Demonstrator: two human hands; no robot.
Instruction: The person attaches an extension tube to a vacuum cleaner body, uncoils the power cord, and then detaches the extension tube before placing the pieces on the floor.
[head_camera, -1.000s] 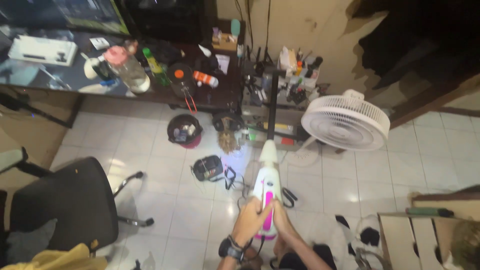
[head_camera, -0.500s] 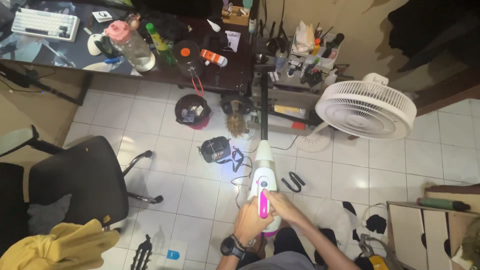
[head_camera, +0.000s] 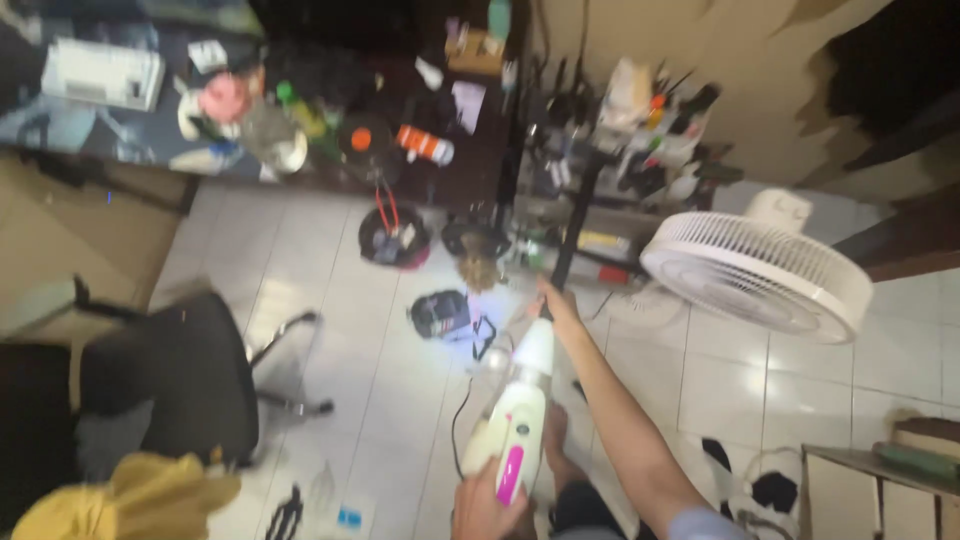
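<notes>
I hold a white stick vacuum (head_camera: 522, 405) with a pink handle strip, tilted over the white tiled floor. My left hand (head_camera: 480, 508) is shut on its handle end at the bottom of the view. My right hand (head_camera: 553, 300) reaches forward with the arm stretched out. It grips the spot where the black tube (head_camera: 578, 205) joins the white body. The tube runs up toward the cluttered shelf at the back. The whole picture is blurred by motion.
A white floor fan (head_camera: 760, 272) stands at the right. A black office chair (head_camera: 170, 370) stands at the left, with a yellow cloth (head_camera: 120, 495) below it. A small black bin (head_camera: 395, 235), a black pouch with cables (head_camera: 440, 312) and a cluttered desk (head_camera: 300, 120) lie ahead.
My right hand left the pink handle and slid forward to the tube joint. The vacuum body tilted left, and the view swung and blurred.
</notes>
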